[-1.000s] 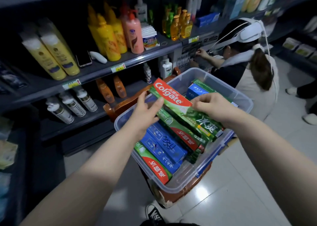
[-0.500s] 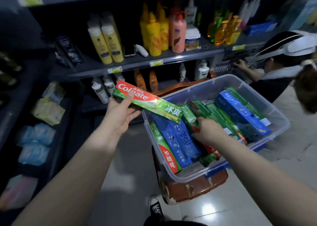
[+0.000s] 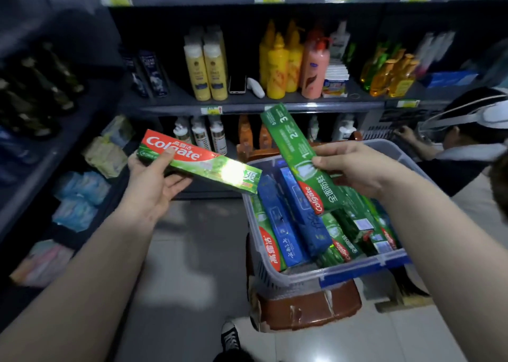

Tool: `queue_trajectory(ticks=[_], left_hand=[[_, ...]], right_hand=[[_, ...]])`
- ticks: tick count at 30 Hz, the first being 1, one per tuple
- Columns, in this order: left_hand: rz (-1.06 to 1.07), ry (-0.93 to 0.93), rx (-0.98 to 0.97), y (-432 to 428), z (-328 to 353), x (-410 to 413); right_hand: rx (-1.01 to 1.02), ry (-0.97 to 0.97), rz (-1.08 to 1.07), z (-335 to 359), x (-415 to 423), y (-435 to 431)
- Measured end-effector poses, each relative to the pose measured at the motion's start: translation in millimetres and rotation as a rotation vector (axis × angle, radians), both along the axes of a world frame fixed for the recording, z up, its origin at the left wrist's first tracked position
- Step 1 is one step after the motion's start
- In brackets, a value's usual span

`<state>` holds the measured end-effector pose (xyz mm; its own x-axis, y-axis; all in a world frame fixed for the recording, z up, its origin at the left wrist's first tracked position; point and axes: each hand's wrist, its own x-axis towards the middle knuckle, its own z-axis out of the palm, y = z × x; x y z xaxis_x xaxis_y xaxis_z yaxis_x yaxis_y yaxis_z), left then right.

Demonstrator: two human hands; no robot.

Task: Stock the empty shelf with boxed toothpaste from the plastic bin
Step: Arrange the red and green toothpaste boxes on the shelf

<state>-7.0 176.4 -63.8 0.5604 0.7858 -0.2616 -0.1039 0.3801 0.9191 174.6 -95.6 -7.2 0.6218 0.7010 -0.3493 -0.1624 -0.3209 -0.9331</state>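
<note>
My left hand [image 3: 156, 181] grips a red-and-green Colgate box [image 3: 192, 159], held level to the left of the bin. In my right hand [image 3: 354, 169] is a dark green Colgate box [image 3: 291, 147], lifted above the bin and tilted up toward the shelves. The clear plastic bin [image 3: 324, 275] with a blue latch stands on a brown stool [image 3: 305, 311] and holds several more green and blue toothpaste boxes [image 3: 288, 224].
Shelves ahead carry yellow, orange and pink bottles [image 3: 277, 67] and a phone [image 3: 237, 84]. A dark shelf unit at left holds soft packets [image 3: 79, 199]. A person with a white headset [image 3: 467, 147] crouches at right. My shoe [image 3: 229, 337] is on the tiled floor.
My left hand carried the red-and-green box further left, off the bin. My right hand, which was down among the boxes, now holds a dark green box lifted out. The view swung left.
</note>
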Motion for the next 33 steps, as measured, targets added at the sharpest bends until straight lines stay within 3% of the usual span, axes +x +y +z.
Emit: queue_trajectory(ticks=[12, 22, 28, 33], left_hand=[[0.425, -0.135, 0.062, 121.7, 57.7, -135.1], [0.682, -0.148, 0.356, 268.8, 109.8, -266.0], [0.887, -0.12, 0.499, 323.7, 140.7, -313.4], [1.018, -0.122, 0.569, 372.1, 144.6, -317.5]], right_hand=[[0.135, 0.044, 0.358, 23.5, -60.7, 226.4], [0.288, -0.027, 0.694, 57.7, -143.8, 477.5], [0.42, 0.101, 0.711, 76.2, -206.6, 592.8], [0.464, 0.375, 0.819, 83.9, -241.4, 681.8]])
